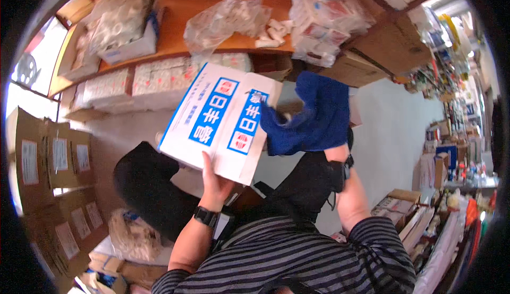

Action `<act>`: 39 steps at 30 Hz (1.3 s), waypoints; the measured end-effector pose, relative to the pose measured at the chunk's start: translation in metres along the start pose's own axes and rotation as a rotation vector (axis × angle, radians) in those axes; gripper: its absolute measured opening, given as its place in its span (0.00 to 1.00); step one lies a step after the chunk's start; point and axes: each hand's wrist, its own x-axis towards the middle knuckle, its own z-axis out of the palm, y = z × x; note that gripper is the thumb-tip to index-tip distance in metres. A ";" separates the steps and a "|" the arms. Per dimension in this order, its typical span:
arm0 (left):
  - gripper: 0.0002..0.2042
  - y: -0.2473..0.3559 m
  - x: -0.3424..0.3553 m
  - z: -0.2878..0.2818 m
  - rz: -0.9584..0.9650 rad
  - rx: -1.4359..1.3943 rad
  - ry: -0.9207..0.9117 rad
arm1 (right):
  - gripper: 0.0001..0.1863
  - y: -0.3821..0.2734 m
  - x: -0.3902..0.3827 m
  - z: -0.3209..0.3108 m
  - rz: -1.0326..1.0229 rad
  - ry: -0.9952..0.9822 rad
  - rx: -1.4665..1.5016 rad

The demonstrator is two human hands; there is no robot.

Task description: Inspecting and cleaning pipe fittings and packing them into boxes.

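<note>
A: Where does the carton (220,121) sit?
B: Above the left hand (215,185), whose fingers (208,162) press its underside. The cloth (313,114) hangs just right of the carton, touching its right edge, with the right hand (340,156) hidden behind it.
A: And past the fingers?
B: The surface (180,7) lies beyond the carton. A plastic bag (226,20) rests on it straight ahead, a pile of packets (324,20) to the right, an open box (125,39) to the left.
A: Under the surface?
B: A row of packs (138,81), behind the carton's left corner.
A: Far left of the fingers?
B: Stacked cardboard boxes (53,161). Right of the right hand, well apart, a shelf of goods (451,156).
</note>
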 end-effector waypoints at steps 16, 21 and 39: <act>0.32 0.002 -0.001 -0.001 0.048 -0.036 0.024 | 0.19 -0.110 0.055 0.043 -0.209 -0.562 0.110; 0.32 0.003 0.000 0.005 0.064 -0.127 -0.102 | 0.23 -0.140 0.022 0.065 -0.571 -0.279 0.118; 0.33 0.019 0.003 0.000 0.040 -0.422 -0.466 | 0.16 -0.209 -0.024 0.043 -0.975 -0.429 0.437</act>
